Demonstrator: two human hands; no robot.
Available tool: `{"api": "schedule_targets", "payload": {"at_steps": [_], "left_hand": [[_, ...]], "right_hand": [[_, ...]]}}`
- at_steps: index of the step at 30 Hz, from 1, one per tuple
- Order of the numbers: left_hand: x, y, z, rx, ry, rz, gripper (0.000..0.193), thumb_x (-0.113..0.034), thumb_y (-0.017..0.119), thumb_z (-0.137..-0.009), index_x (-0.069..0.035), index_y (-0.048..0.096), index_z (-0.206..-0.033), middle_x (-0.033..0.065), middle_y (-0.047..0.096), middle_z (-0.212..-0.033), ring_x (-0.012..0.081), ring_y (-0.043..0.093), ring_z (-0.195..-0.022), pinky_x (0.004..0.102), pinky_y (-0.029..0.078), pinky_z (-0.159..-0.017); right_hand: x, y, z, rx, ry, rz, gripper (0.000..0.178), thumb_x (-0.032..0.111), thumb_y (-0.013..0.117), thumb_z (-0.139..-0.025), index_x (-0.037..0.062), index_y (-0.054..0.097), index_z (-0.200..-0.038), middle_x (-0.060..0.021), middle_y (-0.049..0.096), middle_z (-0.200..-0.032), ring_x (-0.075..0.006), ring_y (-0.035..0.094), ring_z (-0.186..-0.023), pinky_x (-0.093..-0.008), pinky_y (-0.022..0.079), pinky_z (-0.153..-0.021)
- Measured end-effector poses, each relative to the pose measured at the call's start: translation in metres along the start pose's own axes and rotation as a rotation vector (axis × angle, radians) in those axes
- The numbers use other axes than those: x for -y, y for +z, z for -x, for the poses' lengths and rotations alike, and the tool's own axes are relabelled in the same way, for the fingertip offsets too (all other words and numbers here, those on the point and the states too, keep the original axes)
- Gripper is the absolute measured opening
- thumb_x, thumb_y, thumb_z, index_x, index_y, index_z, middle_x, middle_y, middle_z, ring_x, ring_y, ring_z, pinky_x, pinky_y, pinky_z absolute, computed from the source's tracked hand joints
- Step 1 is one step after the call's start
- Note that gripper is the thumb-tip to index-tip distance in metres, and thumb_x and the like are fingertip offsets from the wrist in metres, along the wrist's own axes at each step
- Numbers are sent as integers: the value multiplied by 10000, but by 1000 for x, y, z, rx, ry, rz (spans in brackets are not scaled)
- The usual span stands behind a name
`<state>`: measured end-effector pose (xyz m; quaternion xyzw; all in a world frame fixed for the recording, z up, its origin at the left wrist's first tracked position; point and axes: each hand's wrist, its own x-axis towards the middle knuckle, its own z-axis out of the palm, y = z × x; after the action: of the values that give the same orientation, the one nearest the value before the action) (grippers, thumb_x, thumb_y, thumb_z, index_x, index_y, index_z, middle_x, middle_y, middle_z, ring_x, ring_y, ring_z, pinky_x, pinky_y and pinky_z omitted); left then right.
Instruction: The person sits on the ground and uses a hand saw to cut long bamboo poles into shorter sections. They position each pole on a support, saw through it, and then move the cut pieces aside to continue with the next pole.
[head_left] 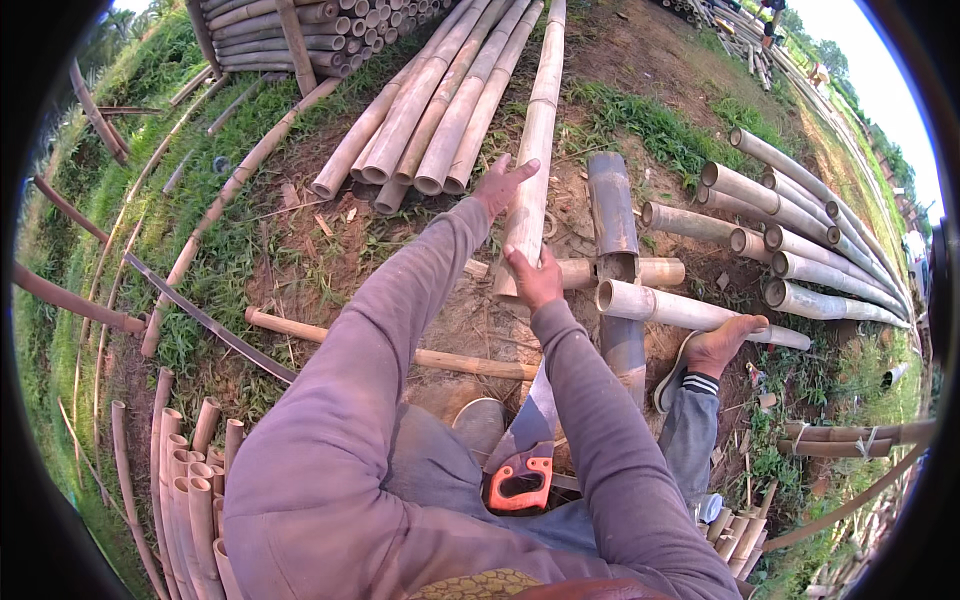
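Observation:
My right hand [537,279] is closed round the near end of a long pale bamboo pole [537,150] that runs away from me. Farther up its left side, my left hand [500,188] holds the same pole, with the thumb across the top and the other fingers partly hidden. The pole's near end lies by a crosswise bamboo piece [655,271] and a thick dark bamboo post [612,205]. A handsaw with an orange handle [520,484] rests between my legs, blade pointing away. My bare right foot [722,346] presses on a short bamboo length [670,308].
Several bamboo poles [440,110] lie ahead to the left, and another group [800,225] fans out at the right. Cut pieces [195,490] stand at the lower left. A thin bamboo stick [450,361] and a long flat strip [205,315] lie near my left arm.

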<state>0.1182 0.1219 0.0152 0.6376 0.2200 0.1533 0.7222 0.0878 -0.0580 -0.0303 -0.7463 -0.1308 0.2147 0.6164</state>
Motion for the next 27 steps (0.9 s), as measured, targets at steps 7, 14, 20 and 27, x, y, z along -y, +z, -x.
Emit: {"api": "schedule_targets", "payload": {"at_steps": [7, 14, 20, 27], "left_hand": [[96, -94, 72, 183, -26, -731, 763, -443, 782, -947, -5, 537, -1521, 252, 657, -1407, 317, 676, -1263, 417, 533, -1077], [141, -84, 145, 405, -89, -768, 568, -335, 793, -943, -27, 649, -1398, 159, 760, -1257, 278, 743, -1137, 395, 585, -1001], [84, 20, 138, 462, 166, -802, 738, -398, 838, -892, -57, 568, -1488, 187, 721, -1316, 311, 706, -1205, 429, 551, -1056], [31, 122, 128, 522, 669, -1169, 1004, -460, 884, -812, -164, 365, -1618, 216, 512, -1520, 409, 570, -1369, 481, 482, -1156]], "right_hand": [[8, -6, 41, 210, -160, 478, 603, 384, 772, -948, 28, 628, -1412, -240, 738, -1223, -351, 733, -1097, -431, 571, -983], [-117, -76, 246, 269, -32, 503, 307, 298, 737, -978, 40, 769, -1141, -179, 758, -1138, -384, 716, -1047, -471, 563, -936], [-74, -90, 292, 42, -93, 643, 312, 296, 767, -936, 55, 764, -1135, -181, 743, -1121, -391, 706, -1079, -486, 557, -948], [-119, -97, 281, 39, 0, 823, 345, 347, 765, -906, 104, 772, -1150, -160, 725, -1168, -383, 688, -1135, -500, 547, -1004]]}}
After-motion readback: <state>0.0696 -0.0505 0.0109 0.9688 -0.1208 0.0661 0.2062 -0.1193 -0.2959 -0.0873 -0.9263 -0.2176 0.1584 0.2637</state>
